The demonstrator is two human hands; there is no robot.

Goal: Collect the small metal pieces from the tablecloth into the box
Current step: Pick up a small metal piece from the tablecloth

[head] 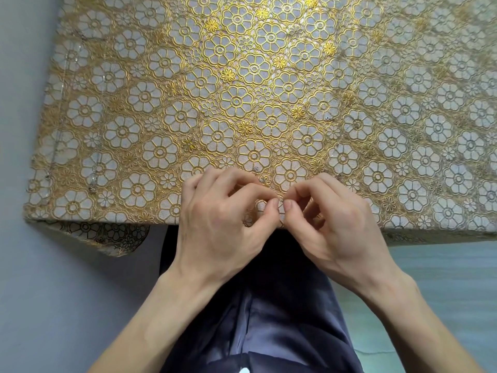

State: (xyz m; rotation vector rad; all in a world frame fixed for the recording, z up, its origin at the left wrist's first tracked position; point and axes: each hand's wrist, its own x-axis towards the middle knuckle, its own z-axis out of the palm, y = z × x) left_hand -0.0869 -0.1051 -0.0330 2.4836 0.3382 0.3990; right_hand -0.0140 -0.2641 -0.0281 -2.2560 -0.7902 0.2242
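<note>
A gold floral tablecloth (pixel 242 76) covers the table. Small metal pieces lie scattered on it: one (pixel 256 169) just beyond my fingers, one (pixel 327 118) further right, one (pixel 92 187) near the left edge. My left hand (pixel 223 214) and my right hand (pixel 330 219) meet at the table's near edge, fingers curled. Thumbs and forefingers pinch a tiny metal piece (pixel 281 204) between them. No box is in view.
The table's near edge (pixel 107 220) runs across the frame, with the cloth's corner hanging down at left. My lap in dark trousers (pixel 269 305) sits below the edge. Grey wall lies to the left, pale floor to the right.
</note>
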